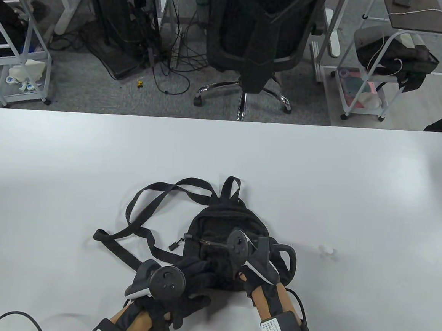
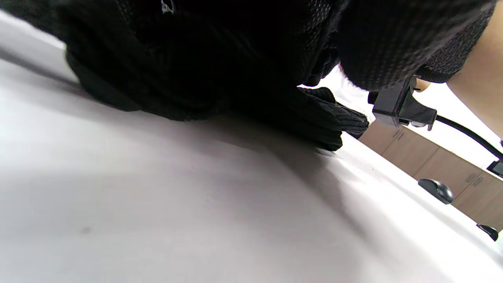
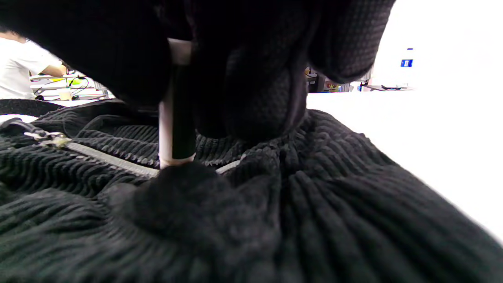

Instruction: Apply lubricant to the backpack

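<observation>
A small black corduroy backpack lies on the white table, straps trailing to the left. My left hand grips the backpack's near left corner; in the left wrist view the dark glove and fabric fill the top. My right hand is on the backpack's right side. In the right wrist view its fingers hold a white and dark lubricant stick upright, its tip pressed on the pale zipper line of the backpack. The zipper pull hangs at the left.
A small white cap lies on the table to the right of the backpack. Beyond the far table edge stand an office chair and wire carts. A computer mouse shows far off in the left wrist view.
</observation>
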Available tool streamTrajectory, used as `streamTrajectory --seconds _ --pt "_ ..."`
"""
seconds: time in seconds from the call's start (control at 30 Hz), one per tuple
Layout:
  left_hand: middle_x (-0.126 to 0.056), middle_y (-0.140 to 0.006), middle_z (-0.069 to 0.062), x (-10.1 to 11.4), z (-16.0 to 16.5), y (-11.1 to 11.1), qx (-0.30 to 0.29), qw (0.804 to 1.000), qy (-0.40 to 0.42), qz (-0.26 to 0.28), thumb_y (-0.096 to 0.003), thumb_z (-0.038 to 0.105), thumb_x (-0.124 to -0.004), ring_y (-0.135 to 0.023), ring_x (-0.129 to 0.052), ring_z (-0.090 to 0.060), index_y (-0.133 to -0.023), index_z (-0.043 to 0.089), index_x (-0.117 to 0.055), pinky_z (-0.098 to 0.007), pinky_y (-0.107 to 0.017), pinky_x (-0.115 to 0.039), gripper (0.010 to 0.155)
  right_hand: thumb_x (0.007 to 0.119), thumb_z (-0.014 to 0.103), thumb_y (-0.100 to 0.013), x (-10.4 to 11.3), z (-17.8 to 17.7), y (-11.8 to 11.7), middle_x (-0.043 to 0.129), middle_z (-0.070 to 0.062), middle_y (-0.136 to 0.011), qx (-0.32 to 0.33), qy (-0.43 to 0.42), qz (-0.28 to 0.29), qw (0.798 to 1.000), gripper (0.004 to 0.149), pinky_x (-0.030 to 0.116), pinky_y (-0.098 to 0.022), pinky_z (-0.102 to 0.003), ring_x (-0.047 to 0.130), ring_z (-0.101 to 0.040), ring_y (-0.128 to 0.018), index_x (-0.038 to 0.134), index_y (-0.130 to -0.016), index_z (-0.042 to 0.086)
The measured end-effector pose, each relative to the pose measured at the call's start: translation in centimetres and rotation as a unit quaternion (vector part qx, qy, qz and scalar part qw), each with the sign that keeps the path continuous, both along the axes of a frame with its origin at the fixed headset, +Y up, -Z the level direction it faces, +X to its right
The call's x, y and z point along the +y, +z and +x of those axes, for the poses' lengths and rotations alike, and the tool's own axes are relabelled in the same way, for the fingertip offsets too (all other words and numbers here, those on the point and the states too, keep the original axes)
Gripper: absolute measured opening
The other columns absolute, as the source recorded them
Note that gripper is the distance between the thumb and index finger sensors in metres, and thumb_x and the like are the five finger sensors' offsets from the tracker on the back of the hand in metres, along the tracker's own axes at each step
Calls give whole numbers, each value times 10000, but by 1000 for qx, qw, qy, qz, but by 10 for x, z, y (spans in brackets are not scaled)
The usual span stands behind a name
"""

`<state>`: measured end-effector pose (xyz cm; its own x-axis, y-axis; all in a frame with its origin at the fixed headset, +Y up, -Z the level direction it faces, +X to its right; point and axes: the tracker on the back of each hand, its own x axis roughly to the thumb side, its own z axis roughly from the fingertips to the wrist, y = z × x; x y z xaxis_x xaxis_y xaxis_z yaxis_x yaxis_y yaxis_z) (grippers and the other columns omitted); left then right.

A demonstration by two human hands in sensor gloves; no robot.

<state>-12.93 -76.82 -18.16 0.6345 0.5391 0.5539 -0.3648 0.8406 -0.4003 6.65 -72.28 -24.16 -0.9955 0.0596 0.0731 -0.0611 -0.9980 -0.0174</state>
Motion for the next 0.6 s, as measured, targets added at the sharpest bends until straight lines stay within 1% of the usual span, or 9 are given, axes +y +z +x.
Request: streamTrajectory --seconds 0.17,0.27,0.37,0.6 --pt "-624 -1110 -129 0 0 0 -1 1000 -2 1 -465 529 -823 -1000 -580 -438 -1000 158 -781 -645 -712 -562 653 890 487 -492 -2 -5 -1 973 69 -775 8 -28 -10 1000 434 820 -586 -438 1092 -137 -553 808 -905 379" --pt "-620 -1113 -127 0 0 0 -2 1000 -1 -1 -466 529 -823 -1004 -576 -434 -1004 156 -778 -643 -714 -559 657 893 486 -489 -1 -2 -1 977 67 -765 4 -7 -2 1000 431 822 -585 -440 1092 -137 -547 813 -899 380" --pt "-620 -1112 -130 0 0 0 -2 1000 -2 0 -466 530 -822 -1002 -575 -439 -1004 154 -777 -644 -713 -558 657 895 482 -490 -1 0 -1 981 60 -758 2 -17 -5 1000 428 821 -581 -442 1091 -142 -538 818 -896 372" --pt "-618 -1111 -137 0 2 1 2 1000 -3 -1 -465 531 -824 -1001 -570 -446 -1004 145 -777 -648 -711 -555 665 884 492 -495 -3 -7 0 968 77 -778 10 -18 -2 1000 431 819 -596 -432 1088 -128 -563 801 -905 394"
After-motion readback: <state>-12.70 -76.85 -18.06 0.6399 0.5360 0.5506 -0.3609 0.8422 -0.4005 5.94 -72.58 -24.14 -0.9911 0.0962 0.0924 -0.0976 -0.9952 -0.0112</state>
